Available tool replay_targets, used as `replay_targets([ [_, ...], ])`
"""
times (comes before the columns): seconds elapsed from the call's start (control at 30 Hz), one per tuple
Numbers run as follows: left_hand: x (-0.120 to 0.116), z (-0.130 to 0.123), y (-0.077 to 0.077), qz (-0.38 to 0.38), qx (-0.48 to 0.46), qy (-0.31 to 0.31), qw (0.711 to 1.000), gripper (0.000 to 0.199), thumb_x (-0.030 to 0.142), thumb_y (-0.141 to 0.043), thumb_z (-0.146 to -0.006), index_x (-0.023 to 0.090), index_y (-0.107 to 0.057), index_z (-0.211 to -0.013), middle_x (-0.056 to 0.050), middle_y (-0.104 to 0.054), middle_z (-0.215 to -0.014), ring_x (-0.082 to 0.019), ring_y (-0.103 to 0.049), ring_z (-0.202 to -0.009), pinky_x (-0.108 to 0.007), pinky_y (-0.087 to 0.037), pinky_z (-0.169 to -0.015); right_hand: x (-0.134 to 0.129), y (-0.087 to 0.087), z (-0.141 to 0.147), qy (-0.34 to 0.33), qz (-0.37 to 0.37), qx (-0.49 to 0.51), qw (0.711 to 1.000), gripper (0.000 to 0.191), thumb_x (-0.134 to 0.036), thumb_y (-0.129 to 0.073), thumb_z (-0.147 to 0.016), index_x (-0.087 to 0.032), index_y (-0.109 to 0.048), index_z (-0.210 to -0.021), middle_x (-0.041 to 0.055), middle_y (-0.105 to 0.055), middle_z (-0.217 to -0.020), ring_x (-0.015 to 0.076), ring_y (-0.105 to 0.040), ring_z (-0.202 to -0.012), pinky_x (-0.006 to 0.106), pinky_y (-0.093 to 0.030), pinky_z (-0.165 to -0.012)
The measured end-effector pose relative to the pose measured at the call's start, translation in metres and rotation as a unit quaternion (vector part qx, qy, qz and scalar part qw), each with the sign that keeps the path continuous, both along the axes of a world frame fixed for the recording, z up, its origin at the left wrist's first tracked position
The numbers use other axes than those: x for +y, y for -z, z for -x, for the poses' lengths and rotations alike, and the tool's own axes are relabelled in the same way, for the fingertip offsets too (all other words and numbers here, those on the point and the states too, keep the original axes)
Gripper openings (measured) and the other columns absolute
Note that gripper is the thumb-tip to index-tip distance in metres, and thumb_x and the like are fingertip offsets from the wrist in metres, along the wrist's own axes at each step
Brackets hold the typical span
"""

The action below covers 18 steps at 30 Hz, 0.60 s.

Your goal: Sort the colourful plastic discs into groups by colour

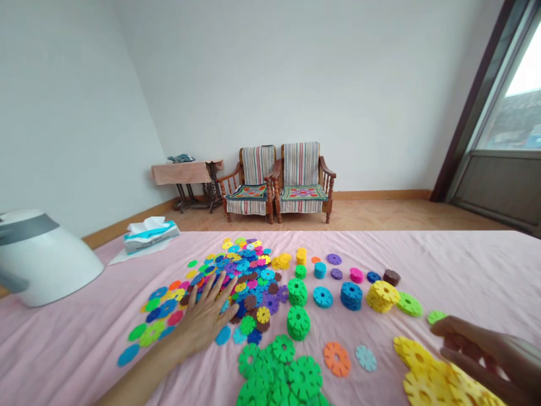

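My left hand (211,313) rests with fingers spread on a mixed heap of notched plastic discs (243,262). At the right, my right hand (486,349) is half curled, its fingertips apart and beside a light green disc (437,317); whether they touch it I cannot tell. Below it lies a heap of yellow discs (422,372). Green stacks (298,321) stand mid-table, behind a loose green heap (274,372). Further right are a blue stack (351,296), a yellow stack (382,296) and a flat light green disc (409,304).
An orange disc (337,359) and a pale blue disc (366,358) lie near the front. Smaller stacks, one brown (391,277), stand behind. A white kettle (46,259) and tissue box (151,235) are on the pink cloth (473,265) at left. Two armchairs (302,169) stand beyond.
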<state>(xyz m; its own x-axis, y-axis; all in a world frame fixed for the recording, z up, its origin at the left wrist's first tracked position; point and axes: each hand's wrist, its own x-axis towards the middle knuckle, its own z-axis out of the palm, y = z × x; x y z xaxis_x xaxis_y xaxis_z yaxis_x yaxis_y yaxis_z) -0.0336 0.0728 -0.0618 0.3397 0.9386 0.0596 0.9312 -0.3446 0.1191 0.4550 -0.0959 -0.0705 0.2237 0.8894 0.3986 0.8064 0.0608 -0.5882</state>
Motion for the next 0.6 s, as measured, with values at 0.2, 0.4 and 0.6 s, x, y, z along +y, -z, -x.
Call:
replay_targets([
  [0.2, 0.023, -0.007, -0.01, 0.029, -0.069, 0.035, 0.997, 0.06, 0.055, -0.024, -0.093, 0.026, -0.03, -0.145, -0.007, -0.023, -0.155, -0.027, -0.011, -0.143, -0.053, -0.007, -0.113, 0.001, 0.025, -0.013, -0.024, 0.052, -0.013, 0.998, 0.026, -0.051, -0.058, -0.079, -0.033, -0.07, -0.093, 0.0019, -0.069, -0.071, 0.0198, -0.064, -0.058, 0.028, -0.05, -0.05],
  [0.4, 0.011, 0.016, -0.038, 0.023, -0.136, 0.041, 0.99, 0.024, 0.039, -0.047, -0.084, 0.019, -0.06, -0.086, -0.005, -0.066, -0.093, -0.022, -0.061, -0.089, -0.031, -0.046, -0.078, 0.002, 0.031, -0.021, -0.028, 0.073, -0.018, 0.997, 0.029, -0.049, -0.059, -0.079, -0.029, -0.069, -0.098, 0.0024, -0.072, -0.08, 0.0205, -0.067, -0.068, 0.026, -0.052, -0.057],
  [0.6, -0.018, 0.035, -0.034, 0.071, -0.077, -0.009, 0.994, 0.022, 0.035, -0.063, -0.069, 0.019, -0.055, -0.082, -0.002, -0.058, -0.083, -0.02, -0.053, -0.076, -0.028, -0.039, -0.067, 0.002, 0.028, -0.017, -0.021, 0.093, -0.014, 0.995, 0.028, -0.049, -0.058, -0.08, -0.031, -0.069, -0.099, 0.0028, -0.072, -0.081, 0.0203, -0.067, -0.069, 0.027, -0.052, -0.059],
])
